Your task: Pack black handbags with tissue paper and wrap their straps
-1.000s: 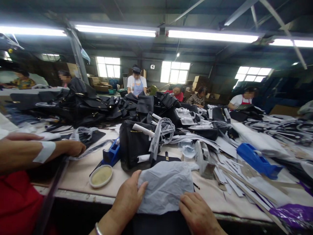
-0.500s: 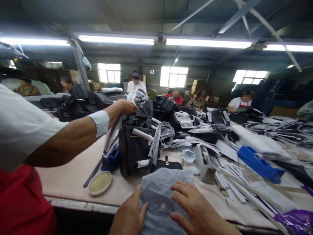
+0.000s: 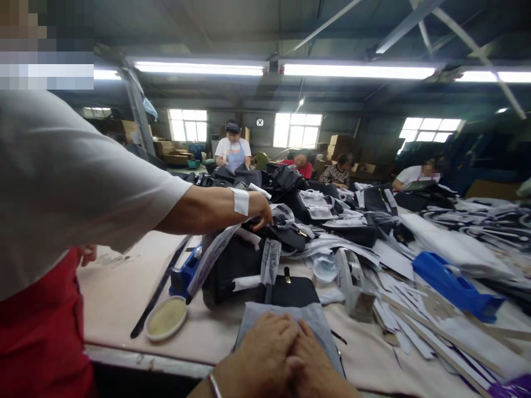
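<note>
My left hand [image 3: 261,351] and my right hand [image 3: 311,367] lie together at the table's near edge, the left partly over the right. Both press flat on a folded sheet of grey tissue paper [image 3: 321,326] that covers a flat dark piece. Neither hand grips anything. Just behind the paper lies a black flap with a gold clasp [image 3: 296,290], and behind that stands a black handbag [image 3: 236,262] with paper-wrapped handles.
A co-worker in a white shirt and red apron fills the left side. Their hand [image 3: 262,213] reaches into the pile of black bags [image 3: 290,188]. Nearby are a round dish [image 3: 166,318], two blue tape dispensers [image 3: 185,271] [image 3: 454,284], and paper strips [image 3: 415,326]. Other people work at the far side.
My hands have come together on the grey paper, now folded narrower and flatter. The co-worker has leaned in farther, their hand dropping from a raised plastic wrap onto the bag pile.
</note>
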